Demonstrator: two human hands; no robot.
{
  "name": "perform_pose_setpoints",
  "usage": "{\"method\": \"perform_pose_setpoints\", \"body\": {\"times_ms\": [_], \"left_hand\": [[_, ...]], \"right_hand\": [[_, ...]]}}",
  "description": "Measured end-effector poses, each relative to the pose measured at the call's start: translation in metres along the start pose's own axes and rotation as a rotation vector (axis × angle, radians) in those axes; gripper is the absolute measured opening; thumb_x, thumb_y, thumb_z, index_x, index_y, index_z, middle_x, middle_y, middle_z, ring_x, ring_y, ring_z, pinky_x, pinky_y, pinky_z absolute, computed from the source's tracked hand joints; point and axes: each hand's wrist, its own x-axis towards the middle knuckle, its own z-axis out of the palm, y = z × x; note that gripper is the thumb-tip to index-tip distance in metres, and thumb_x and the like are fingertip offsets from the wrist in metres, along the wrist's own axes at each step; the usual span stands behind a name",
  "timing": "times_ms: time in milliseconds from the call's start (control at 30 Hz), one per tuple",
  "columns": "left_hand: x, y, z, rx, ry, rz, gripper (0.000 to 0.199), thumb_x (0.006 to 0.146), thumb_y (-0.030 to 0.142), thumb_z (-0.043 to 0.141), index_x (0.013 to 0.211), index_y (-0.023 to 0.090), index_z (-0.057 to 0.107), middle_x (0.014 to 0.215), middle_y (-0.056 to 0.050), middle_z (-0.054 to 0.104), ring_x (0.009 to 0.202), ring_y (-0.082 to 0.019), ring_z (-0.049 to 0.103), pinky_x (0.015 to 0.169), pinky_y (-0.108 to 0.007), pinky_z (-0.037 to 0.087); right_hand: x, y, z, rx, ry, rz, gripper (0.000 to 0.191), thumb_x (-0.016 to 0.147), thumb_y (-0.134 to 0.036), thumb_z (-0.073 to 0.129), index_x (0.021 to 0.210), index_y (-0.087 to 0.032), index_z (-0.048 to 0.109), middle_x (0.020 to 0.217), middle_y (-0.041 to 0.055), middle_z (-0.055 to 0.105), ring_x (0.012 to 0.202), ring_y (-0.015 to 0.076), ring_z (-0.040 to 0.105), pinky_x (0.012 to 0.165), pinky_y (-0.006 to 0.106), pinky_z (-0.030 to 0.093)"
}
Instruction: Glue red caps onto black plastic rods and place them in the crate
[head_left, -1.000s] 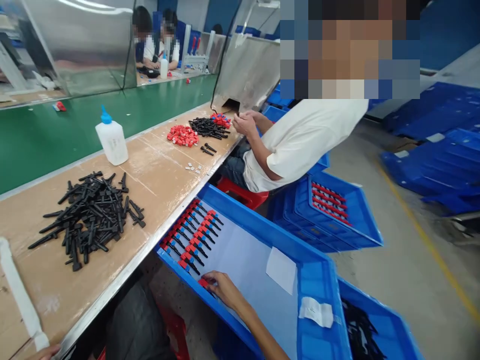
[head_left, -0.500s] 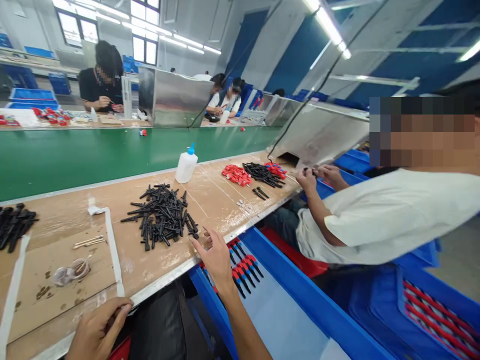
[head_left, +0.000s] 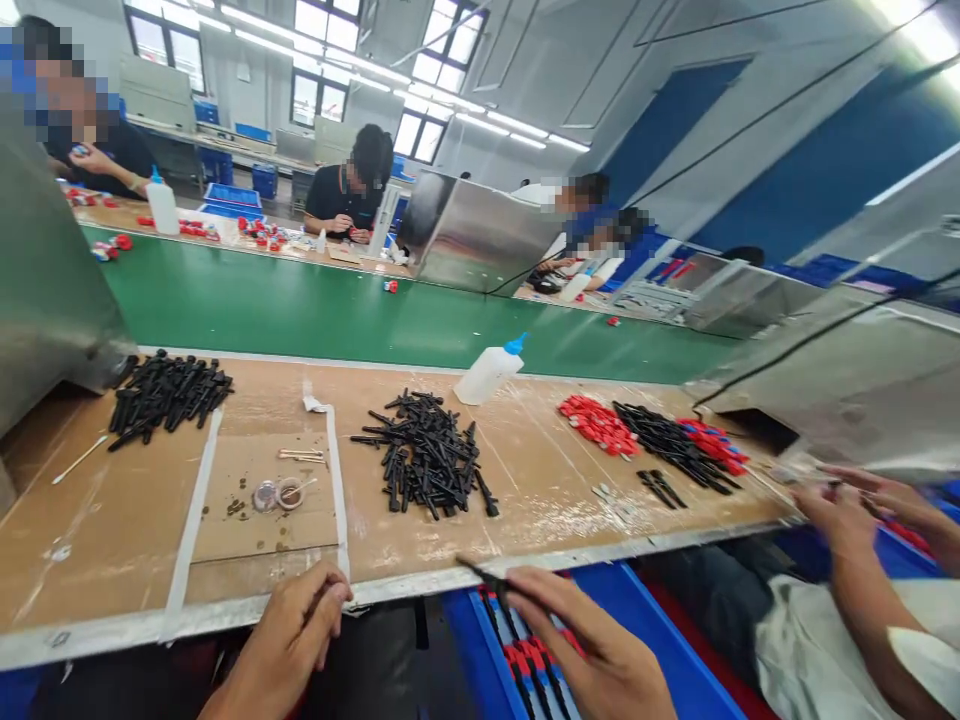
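Observation:
My right hand is closed on a slim black plastic part, its thin end pointing left over the table's front edge. Below it, black parts with red and blue pieces lie in rows in a blue tray. My left hand rests at the table edge with curled fingers, thumb against forefinger; anything inside is hidden. Between and beyond my hands lies a heap of similar black parts. Left of it, on a taped cardboard sheet, are small round pots and cotton swabs.
A white bottle with a blue nozzle stands behind the heap. Another black pile lies left, near a metal panel. A co-worker's hands work at right, beside red pieces. A green belt runs behind.
The view has swung left. My right hand, open beside the heap before, now grips a black part and is over the tray near the table edge. My left hand remains curled at the edge.

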Motion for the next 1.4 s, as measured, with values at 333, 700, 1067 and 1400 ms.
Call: {"method": "perform_pose_setpoints", "body": {"times_ms": [333, 700, 1067, 1400], "left_hand": [[-0.012, -0.004, -0.026, -0.236, 0.052, 0.012, 0.030, 0.095, 0.045, 0.045, 0.094, 0.020, 0.061, 0.069, 0.002, 0.047, 0.064, -0.011, 0.042, 0.058, -0.020, 0.033], [0.005, -0.030, -0.031, -1.260, 0.177, -0.150, 0.028, 0.093, 0.042, 0.050, 0.090, 0.014, 0.055, 0.057, 0.009, 0.029, 0.040, -0.002, 0.016, 0.041, -0.018, 0.012], [0.008, -0.035, -0.041, -1.445, 0.070, -0.203, 0.026, 0.091, 0.040, 0.056, 0.092, 0.014, 0.056, 0.054, 0.010, 0.030, 0.038, -0.002, 0.017, 0.039, -0.017, 0.013], [0.007, -0.036, -0.041, -1.439, 0.038, -0.189, 0.025, 0.093, 0.040, 0.053, 0.092, 0.015, 0.055, 0.053, 0.010, 0.027, 0.038, -0.002, 0.013, 0.039, -0.016, 0.012]], "right_hand": [[0.046, -0.083, 0.112, 0.383, -0.401, -0.110, 0.033, 0.083, -0.026, 0.071, 0.117, -0.029, 0.069, 0.105, 0.0048, 0.074, 0.091, 0.0214, 0.070, 0.084, 0.033, 0.056], [0.080, -0.089, 0.189, 0.515, -0.338, 0.217, 0.019, 0.085, -0.037, 0.066, 0.094, -0.021, 0.073, 0.094, 0.0055, 0.074, 0.082, 0.0209, 0.068, 0.076, 0.033, 0.053], [0.084, -0.103, 0.195, 0.312, -0.281, -0.042, 0.005, 0.086, -0.023, 0.063, 0.087, -0.021, 0.066, 0.075, -0.0002, 0.069, 0.063, 0.0141, 0.062, 0.063, 0.026, 0.050], [0.073, -0.079, 0.191, 0.397, -0.090, 0.136, 0.012, 0.083, -0.028, 0.067, 0.090, -0.019, 0.067, 0.081, 0.0033, 0.070, 0.070, 0.0169, 0.068, 0.066, 0.027, 0.054]]}}
